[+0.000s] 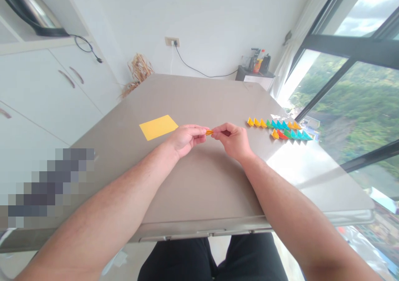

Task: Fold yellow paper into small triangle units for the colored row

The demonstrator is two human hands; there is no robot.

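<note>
Paper: orange, being held right of the yellow sheet
Left hand: pinching its left end
Right hand: pinching its right end
Pinch: going light is saving edges, imo

Orange piece partly hidden by fingers

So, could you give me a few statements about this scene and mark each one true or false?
1. The bare left hand and bare right hand both hold a small yellow-orange folded-paper piece. True.
2. The flat yellow four-sided paper sheet lies to the right of both hands. False: the sheet lies on the left, near the left hand.
3. Small multicoloured folded-paper shapes stand in two rows on the smooth grey-brown table. True.
4. Every shape in those rows is blue. False: orange, green and red ones show too.
</note>
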